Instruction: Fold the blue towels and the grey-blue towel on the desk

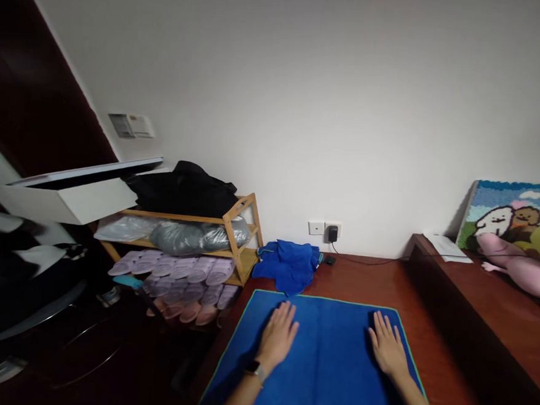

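A blue cloth (328, 354) with a light green edge lies spread flat on the reddish-brown wooden table (366, 277), a faint crease running down its middle. On its left half my left hand (278, 336) rests palm down, fingers stretched out, with a watch on the wrist. Toward the right edge, my right hand (387, 345) lies palm down as well, its fingers spread a little. Neither hand grips anything. Just beyond the far left edge sits a crumpled blue cloth (288, 265), near the wall.
A wooden shoe rack (230, 237) with several lilac slippers (195, 270) and a black bag (187, 190) stands at left. A black plug (332, 233) is in the wall socket. On the raised surface at right lie a pink plush toy (519, 266) and paper (447, 247).
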The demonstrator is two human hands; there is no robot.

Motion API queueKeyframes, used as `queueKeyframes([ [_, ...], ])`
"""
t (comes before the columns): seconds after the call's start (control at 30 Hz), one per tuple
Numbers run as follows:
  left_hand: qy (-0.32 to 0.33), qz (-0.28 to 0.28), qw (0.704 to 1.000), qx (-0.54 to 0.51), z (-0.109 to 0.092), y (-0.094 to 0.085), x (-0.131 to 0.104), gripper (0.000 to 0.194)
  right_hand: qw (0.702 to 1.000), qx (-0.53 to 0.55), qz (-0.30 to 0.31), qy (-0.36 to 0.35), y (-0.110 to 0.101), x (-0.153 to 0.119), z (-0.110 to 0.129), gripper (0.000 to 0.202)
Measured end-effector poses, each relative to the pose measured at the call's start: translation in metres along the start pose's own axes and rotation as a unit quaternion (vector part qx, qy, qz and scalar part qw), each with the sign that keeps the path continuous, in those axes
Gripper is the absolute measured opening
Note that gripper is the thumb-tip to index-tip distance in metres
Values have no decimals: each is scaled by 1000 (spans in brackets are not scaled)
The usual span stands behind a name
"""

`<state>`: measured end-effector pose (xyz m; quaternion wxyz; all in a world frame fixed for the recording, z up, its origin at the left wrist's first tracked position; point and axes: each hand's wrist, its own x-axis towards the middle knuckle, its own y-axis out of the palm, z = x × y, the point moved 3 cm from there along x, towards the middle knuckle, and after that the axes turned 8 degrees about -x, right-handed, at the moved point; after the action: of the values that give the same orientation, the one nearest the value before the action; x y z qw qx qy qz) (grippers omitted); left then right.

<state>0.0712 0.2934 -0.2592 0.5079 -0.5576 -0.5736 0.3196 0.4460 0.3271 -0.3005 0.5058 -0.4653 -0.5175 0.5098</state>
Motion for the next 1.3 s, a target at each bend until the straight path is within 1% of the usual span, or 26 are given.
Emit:
queueKeyframes([
  [0.03, 52, 11, 998, -23, -28, 11, -3, 60, 1000, 6, -19, -9, -1, -11, 4, 71],
  [0.07, 85, 20, 995, -43, -53, 22, -7, 60, 999, 11, -33, -22, 0, -23, 9, 71],
  [0.1, 104, 31, 992, -60, -73, 32, -11, 60, 999, 14, -39, -31, 1, -34, 12, 72],
  [0.13, 112, 40, 990, -73, -88, 40, -16, 60, 999, 16, -36, -35, 3, -44, 14, 72],
  [0.17, 110, 49, 989, -80, -96, 46, -20, 61, 999, 16, -27, -34, 6, -53, 15, 72],
  [0.2, 101, 55, 990, -82, -97, 49, -24, 61, 999, 14, -16, -29, 8, -59, 15, 72],
  [0.23, 87, 58, 991, -78, -92, 50, -29, 61, 1000, 12, -6, -22, 10, -63, 15, 72],
  [0.27, 70, 59, 993, -70, -81, 47, -34, 62, 1000, 9, 2, -17, 12, -65, 14, 72],
  [0.3, 47, 55, 996, -58, -65, 42, -41, 62, 1000, 6, 6, -14, 13, -66, 13, 72],
  [0.33, 18, 47, 998, -42, -44, 34, -48, 64, 1000, 4, 7, -12, 13, -65, 12, 72],
  [0.4, -56, 26, 998, 0, 4, 13, -66, 67, 1000, 4, 5, -14, 13, -63, 12, 72],
  [0.47, -127, 16, 991, 48, 52, -9, -86, 69, 1000, 3, 2, -16, 10, -61, 12, 72],
  [0.53, -162, 20, 983, 83, 89, -27, -105, 69, 1000, -4, 7, -14, 5, -61, 14, 71],
  [0.6, -173, 31, 979, 105, 112, -39, -123, 68, 1000, -14, 25, -8, -2, -63, 16, 70],
  [0.67, -176, 37, 977, 117, 122, -46, -136, 66, 999, -13, 38, 4, -9, -69, 18, 71],
  [0.73, -167, 23, 979, 116, 117, -49, -144, 65, 1000, 2, 25, 9, -14, -81, 21, 71],
  [0.8, -135, -6, 986, 100, 98, -49, -143, 64, 1000, 18, -6, -4, -15, -98, 25, 71],
  [0.87, -79, -21, 994, 67, 64, -43, -136, 62, 999, 26, -21, -19, -12, -115, 27, 72],
  [0.97, 18, 9, 1000, 11, -2, -24, -116, 59, 1000, 21, -6, -21, -5, -132, 27, 71],
  [1.03, 51, 35, 998, -12, -38, -10, -105, 59, 999, 22, 3, -23, -3, -136, 26, 70],
  [1.07, 49, 45, 998, -18, -49, -4, -102, 60, 999, 24, 3, -25, -3, -136, 25, 69],
  [1.1, 39, 52, 998, -20, -54, 0, -100, 61, 999, 28, 2, -26, -4, -136, 25, 69],
  [1.13, 23, 56, 998, -18, -54, 3, -101, 62, 999, 30, 3, -27, -5, -136, 24, 69],
  [1.17, 5, 57, 998, -14, -48, 4, -104, 62, 999, 33, 4, -28, -5, -135, 23, 69],
  [1.23, -29, 50, 998, 2, -25, 0, -115, 63, 999, 35, 7, -30, -7, -134, 23, 69],
  [1.3, -69, 38, 997, 23, 6, -8, -131, 63, 999, 37, 7, -30, -8, -133, 23, 68],
])
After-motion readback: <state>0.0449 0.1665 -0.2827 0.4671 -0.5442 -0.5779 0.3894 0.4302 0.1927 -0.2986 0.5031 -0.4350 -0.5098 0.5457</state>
